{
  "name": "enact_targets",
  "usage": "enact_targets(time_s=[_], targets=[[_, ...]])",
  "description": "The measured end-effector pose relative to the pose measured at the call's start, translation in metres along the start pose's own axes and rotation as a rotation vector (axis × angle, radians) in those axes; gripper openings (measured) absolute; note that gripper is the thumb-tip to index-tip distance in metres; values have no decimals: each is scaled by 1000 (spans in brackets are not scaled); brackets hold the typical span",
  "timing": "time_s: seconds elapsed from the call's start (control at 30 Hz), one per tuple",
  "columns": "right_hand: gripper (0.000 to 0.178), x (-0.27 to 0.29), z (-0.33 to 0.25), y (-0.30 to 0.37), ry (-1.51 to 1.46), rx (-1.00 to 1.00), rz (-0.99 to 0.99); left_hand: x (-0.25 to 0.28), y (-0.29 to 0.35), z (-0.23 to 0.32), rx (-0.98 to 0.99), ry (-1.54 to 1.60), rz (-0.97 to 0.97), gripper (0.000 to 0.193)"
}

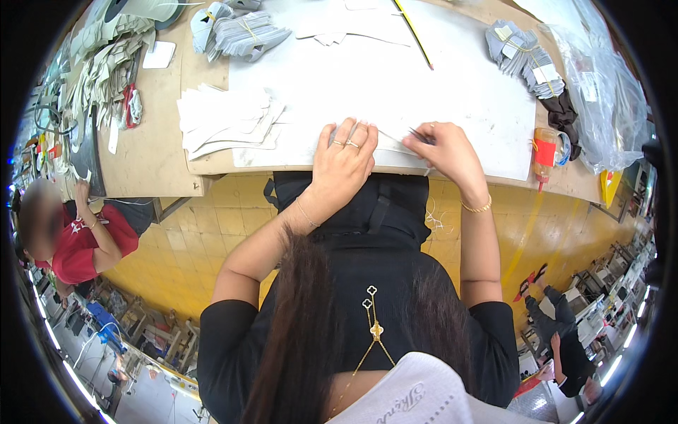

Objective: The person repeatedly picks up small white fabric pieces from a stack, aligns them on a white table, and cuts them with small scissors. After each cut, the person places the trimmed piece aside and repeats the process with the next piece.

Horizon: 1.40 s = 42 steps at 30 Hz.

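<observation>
My left hand [345,157] lies palm down at the table's front edge with its fingers stretched out. It presses on a pale flat piece [387,140] that is hard to tell from the white sheet beneath. Just right of it, my right hand [452,152] is closed around a slim dark pointed tool [422,136]. Its tip points left toward the pale piece; most of the tool is hidden by the fingers, so its exact kind does not show. To the left of my left hand is a loose stack of cut white pieces [226,116].
Banded bundles of grey pieces [247,35] lie at the far left, with another bundle [522,56] at the far right. A yellow-black pencil [413,34] rests at the back. On the right stand a red-labelled bottle [544,152] and clear plastic bags [600,92]. A person in red [95,240] sits left.
</observation>
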State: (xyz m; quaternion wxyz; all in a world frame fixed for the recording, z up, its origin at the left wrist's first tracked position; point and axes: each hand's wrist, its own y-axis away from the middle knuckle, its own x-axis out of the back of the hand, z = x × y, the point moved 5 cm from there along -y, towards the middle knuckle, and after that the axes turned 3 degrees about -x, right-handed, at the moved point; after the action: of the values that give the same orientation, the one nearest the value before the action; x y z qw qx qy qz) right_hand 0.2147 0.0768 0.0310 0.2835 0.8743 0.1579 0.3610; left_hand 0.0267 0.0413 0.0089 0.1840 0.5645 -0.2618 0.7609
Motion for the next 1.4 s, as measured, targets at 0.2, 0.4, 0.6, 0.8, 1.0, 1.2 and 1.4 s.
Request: enact_targets(time_s=[0.2, 0.4, 0.6, 0.8, 1.0, 1.2, 1.4], targets=[[36, 21, 32, 16, 10, 2, 206, -3, 2, 1, -11, 3, 7, 52], [35, 27, 38, 4, 88, 44, 241, -6, 1, 6, 1, -32, -15, 52], [35, 28, 35, -4, 102, 76, 224, -5, -1, 12, 3, -72, -7, 51], [35, 27, 35, -8, 128, 60, 219, -8, -7, 22, 37, -105, -67, 52], [36, 24, 33, -8, 153, 104, 270, -8, -11, 29, 57, -146, -152, 57], [28, 19, 26, -1, 309, 166, 352, -1, -13, 27, 57, -148, -149, 57], [18, 11, -9, -26, 530, 584, 475, 18, -14, 6, 29, -25, -59, 38]])
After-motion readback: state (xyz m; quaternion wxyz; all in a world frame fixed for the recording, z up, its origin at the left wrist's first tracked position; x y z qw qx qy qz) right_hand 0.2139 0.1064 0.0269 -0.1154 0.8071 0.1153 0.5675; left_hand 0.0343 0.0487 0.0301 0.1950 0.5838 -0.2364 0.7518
